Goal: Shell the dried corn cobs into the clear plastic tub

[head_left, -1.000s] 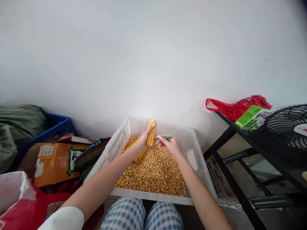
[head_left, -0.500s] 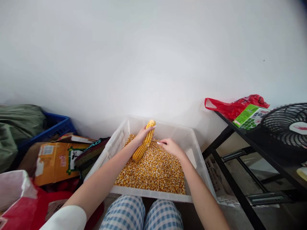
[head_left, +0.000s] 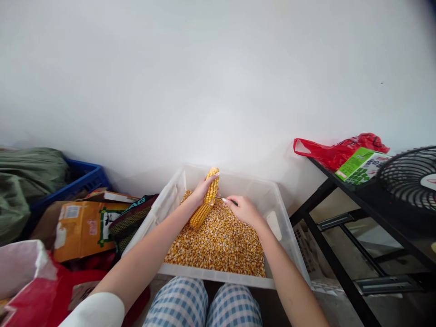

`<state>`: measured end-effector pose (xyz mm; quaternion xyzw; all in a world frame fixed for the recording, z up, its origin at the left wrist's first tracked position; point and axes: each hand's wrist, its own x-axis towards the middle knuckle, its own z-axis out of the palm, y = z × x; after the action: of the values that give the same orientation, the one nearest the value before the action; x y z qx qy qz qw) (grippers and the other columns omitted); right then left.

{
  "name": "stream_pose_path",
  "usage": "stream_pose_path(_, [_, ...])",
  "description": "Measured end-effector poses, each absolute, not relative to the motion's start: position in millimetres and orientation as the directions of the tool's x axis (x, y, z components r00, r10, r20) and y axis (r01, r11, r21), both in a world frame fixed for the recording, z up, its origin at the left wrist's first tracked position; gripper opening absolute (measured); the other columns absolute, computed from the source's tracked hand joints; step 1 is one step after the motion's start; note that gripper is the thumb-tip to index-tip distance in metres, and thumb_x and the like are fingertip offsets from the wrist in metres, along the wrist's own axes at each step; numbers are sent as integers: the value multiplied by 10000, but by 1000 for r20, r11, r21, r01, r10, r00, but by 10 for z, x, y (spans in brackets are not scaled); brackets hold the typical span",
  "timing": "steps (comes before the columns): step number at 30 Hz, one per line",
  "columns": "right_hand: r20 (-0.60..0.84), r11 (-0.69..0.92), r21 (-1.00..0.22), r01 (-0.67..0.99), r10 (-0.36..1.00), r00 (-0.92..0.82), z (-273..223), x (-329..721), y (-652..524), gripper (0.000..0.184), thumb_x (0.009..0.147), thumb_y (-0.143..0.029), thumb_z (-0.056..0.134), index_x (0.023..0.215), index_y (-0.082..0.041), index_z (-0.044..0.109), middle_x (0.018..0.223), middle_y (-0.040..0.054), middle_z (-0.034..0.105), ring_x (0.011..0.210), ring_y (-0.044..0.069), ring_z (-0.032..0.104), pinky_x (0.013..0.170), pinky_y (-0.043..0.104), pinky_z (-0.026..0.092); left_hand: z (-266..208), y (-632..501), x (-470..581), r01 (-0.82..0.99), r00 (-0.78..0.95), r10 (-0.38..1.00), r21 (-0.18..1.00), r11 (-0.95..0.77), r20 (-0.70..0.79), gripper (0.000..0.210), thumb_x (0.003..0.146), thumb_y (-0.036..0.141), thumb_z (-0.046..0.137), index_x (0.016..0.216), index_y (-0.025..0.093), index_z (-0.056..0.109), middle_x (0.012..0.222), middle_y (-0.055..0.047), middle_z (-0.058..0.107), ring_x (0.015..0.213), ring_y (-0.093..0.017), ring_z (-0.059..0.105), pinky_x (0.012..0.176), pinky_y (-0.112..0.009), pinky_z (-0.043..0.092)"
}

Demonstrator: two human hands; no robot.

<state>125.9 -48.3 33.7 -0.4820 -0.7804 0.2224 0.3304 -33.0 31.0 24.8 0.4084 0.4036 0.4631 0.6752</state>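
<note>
My left hand [head_left: 202, 190] is closed around a yellow corn cob [head_left: 200, 215], which slants with its upper end away from me. Rows of kernels still cover most of the visible side. In my right hand [head_left: 244, 210], closed fingers pinch a thin screwdriver-like tool [head_left: 220, 198] with a dark handle. Its slim shaft points left, and the tip meets the side of the cob; my fingers partly hide the handle. Both hands are over a translucent white plastic tub [head_left: 218, 275] holding a deep heap of loose corn kernels [head_left: 218, 249].
Left of the tub are a mesh bag [head_left: 134, 222], an orange carton [head_left: 83, 231], a blue crate [head_left: 86, 179] and a red-and-white bag [head_left: 44, 286]. At right, a black table [head_left: 371, 200] bears a red plastic bag [head_left: 327, 153], a green box [head_left: 361, 167] and a fan [head_left: 412, 177].
The view has shifted slightly, moving the surroundings a little to the right. The cob's upper end has moved slightly away from me and left. Both hands keep their holds.
</note>
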Motion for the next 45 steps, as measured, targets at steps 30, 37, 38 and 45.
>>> stream_pose_path(30, [312,428,-657,621,904,-293,345,1224,-531,247,835,-336,478,784,-220,691,702,42,673,608,175,565,582,243,342,205,292,-344,-193,249,968,977,92,-42,479,663,539,611,924,166,462,592,-7,555,431,-137,550,413,-250,458])
stream_pose_path(37, [255,408,-460,788,912,-323,336,1197,-547,336,901,-311,362,776,-182,646,734,55,663,621,144,556,567,226,299,191,300,-339,-174,216,976,983,63,-24,516,658,551,613,964,164,461,597,-4,550,420,-130,539,397,-238,437])
stream_pose_path(38, [247,405,-429,808,913,-326,336,1185,-551,339,906,-302,352,769,-175,635,735,55,660,621,139,553,565,224,290,184,304,-339,-172,208,978,984,54,-18,521,657,551,616,969,163,461,597,-3,548,420,-127,537,399,-237,437])
stream_pose_path(45, [196,399,-288,870,914,-355,280,1101,-561,340,919,-274,321,736,-169,586,746,48,654,645,127,558,574,233,262,136,304,-316,-96,170,985,995,25,-8,514,626,547,647,924,168,469,599,0,540,455,-126,541,405,-230,436])
